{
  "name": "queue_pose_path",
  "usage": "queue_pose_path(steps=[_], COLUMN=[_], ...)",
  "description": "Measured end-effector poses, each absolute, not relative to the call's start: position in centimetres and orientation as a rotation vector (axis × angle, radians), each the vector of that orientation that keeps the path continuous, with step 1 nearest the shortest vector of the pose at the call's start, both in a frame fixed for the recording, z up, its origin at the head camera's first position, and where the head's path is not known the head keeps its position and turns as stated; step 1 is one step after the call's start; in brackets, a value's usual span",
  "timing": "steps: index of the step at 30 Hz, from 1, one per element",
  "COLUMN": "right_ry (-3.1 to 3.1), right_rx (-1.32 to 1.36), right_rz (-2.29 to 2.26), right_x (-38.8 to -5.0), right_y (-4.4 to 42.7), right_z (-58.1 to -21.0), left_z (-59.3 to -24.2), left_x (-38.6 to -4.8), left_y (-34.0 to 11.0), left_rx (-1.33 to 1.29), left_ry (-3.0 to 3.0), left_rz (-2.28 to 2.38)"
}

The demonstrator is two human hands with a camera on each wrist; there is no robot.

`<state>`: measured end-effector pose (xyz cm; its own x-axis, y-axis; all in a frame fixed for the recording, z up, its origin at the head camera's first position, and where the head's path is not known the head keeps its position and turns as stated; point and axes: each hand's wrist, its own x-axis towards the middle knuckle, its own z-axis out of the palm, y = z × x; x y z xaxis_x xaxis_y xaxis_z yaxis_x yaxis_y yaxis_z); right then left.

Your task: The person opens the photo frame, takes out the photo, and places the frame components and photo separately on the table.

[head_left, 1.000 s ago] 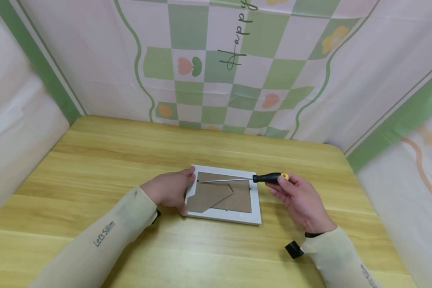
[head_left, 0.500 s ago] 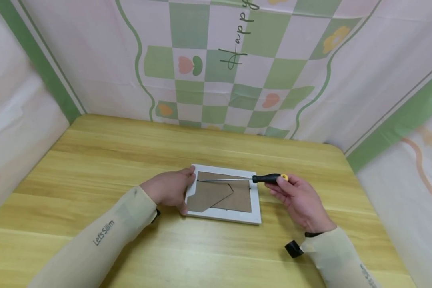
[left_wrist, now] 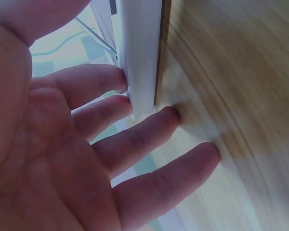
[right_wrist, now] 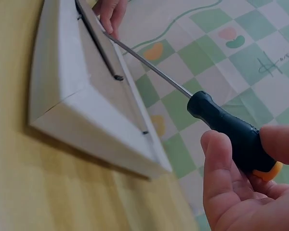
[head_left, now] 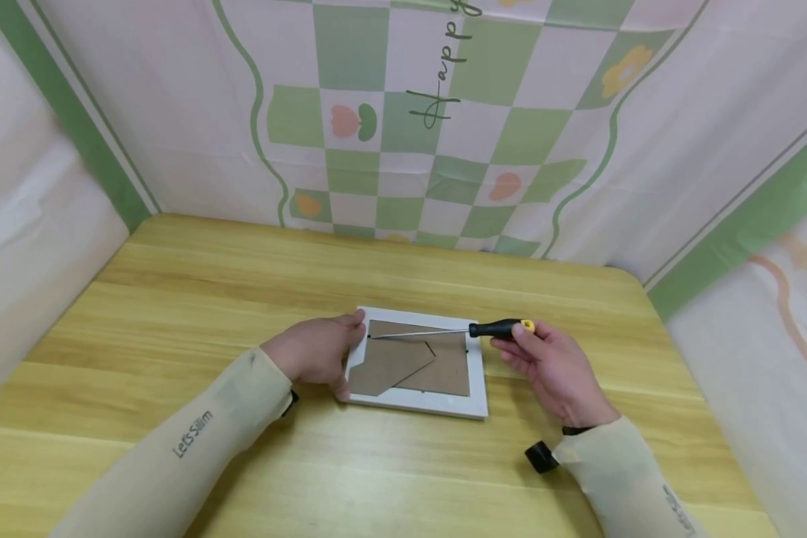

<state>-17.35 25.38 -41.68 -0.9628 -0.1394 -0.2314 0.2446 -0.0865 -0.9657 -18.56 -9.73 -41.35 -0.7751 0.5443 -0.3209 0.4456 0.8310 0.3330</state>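
A white picture frame (head_left: 417,405) lies on the table with its brown backing board (head_left: 410,359) facing up and small dark tabs along the inner edge. My left hand (head_left: 316,350) holds the frame's left side, thumb at the near corner and fingers at the far one. In the left wrist view some fingertips (left_wrist: 116,79) touch the frame's side, while others reach down to the table. My right hand (head_left: 558,366) grips a screwdriver (head_left: 501,329) by its black and yellow handle. The shaft slants over the board, its tip by the tab at the left inner edge.
The wooden table (head_left: 242,284) extends around the frame on all sides. A cloth curtain (head_left: 410,149) with green checks hangs behind its back edge, with pale cloth at both sides. A black wrist camera (head_left: 542,457) hangs below the right wrist.
My right hand and the screwdriver handle have shifted slightly left. The tip remains near the same tab, and the left hand and frame look unmoved.
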Motion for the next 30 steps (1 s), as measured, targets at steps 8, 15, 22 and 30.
queue_pose_path(steps=[8, 15, 22, 30], right_ry=[2.035, 2.192, 2.406, 2.550], right_rx=[0.038, -0.011, -0.084, -0.153], right_rz=[-2.122, -2.066, -1.945, -1.867], right_x=[-17.5, -17.5, -17.9, -18.2], right_y=[24.3, 23.4, 22.3, 20.0], right_z=[-40.2, -39.2, -37.9, -35.8], left_z=[-41.3, -41.1, -41.2, -41.2], left_x=[-18.5, -18.5, -18.4, -18.5], left_y=[-9.8, -9.8, -9.8, -9.7], left_rx=[0.738, 0.742, 0.731, 0.739], left_ry=[2.597, 2.593, 2.588, 2.593], left_rz=[0.325, 0.314, 0.323, 0.346])
